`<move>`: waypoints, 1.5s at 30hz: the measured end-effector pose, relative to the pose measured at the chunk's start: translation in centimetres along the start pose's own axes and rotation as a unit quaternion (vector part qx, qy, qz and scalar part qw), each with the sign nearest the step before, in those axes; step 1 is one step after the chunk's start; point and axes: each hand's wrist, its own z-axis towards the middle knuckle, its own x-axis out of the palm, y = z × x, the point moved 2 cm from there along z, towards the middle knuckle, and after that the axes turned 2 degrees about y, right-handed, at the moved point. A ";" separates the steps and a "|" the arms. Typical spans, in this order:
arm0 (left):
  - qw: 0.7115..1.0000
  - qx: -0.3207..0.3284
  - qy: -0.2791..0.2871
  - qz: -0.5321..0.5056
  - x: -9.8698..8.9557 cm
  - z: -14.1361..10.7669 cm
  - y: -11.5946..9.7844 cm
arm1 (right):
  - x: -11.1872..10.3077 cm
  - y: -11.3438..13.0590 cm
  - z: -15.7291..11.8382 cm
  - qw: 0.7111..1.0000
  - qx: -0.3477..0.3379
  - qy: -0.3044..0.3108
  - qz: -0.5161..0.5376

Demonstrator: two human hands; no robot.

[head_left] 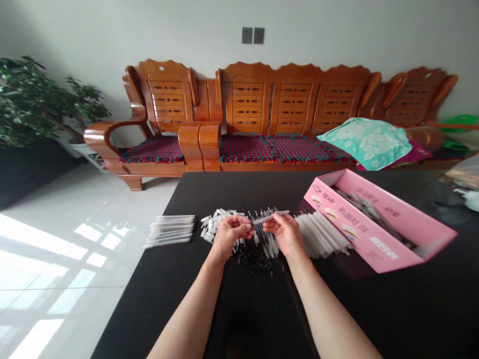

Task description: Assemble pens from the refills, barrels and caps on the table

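Observation:
A white pen barrel (270, 218) lies slantwise between my two hands, above the table. My right hand (287, 233) pinches it near its right end, between thumb and fingers. At its left end, the closed fingertips of my left hand (232, 233) meet a small dark tip; what they pinch is too small to make out. Below and behind my hands are a heap of white caps (213, 224), a bunch of thin pen refills (268, 240) and a pile of small black plugs (255, 260). White pen barrels (322, 235) lie in a row by my right hand.
Several pens with dark ends (170, 230) are lined up at the left on the black table (168, 294). On the right stands a pink box (359, 229) holding dark, thin items. Beyond the table is a wooden sofa (247, 99) with a turquoise cushion (370, 142).

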 end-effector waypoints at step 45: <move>0.986 0.035 -0.013 0.164 0.4 0.1 0.1 | 0.0 0.1 -0.1 0.999 -0.006 -0.032 -0.019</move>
